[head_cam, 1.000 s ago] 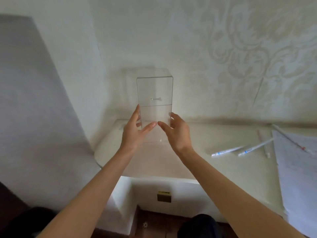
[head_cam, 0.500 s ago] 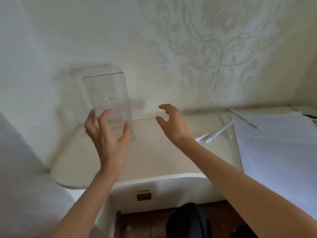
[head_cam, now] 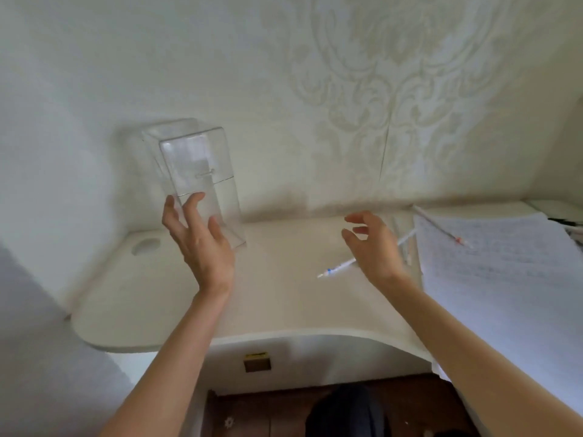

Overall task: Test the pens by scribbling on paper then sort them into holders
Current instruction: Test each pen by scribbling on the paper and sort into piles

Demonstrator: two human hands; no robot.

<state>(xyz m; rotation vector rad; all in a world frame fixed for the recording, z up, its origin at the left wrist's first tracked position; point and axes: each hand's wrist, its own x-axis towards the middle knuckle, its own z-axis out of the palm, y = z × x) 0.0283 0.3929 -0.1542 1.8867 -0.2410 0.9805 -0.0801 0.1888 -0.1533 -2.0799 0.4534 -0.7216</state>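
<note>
The blue-banded pen point(head_cam: 339, 268) lies just beneath the right hand point(head_cam: 375, 247), slanting toward the paper point(head_cam: 504, 279); the left hand point(head_cam: 202, 244) is farther off. Both grips are wide and empty.

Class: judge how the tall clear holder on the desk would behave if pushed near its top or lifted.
The holder is tall on a narrow base, so a high push would probably tip it. Thin clear walls suggest it is light and stiff. Its smooth sides may feel slippery.

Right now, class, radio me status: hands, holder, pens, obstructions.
Left hand open by clear plastic holder, contact unclear. Right hand open, empty, over white blue-banded pen. Nothing seen blocking it.
</note>
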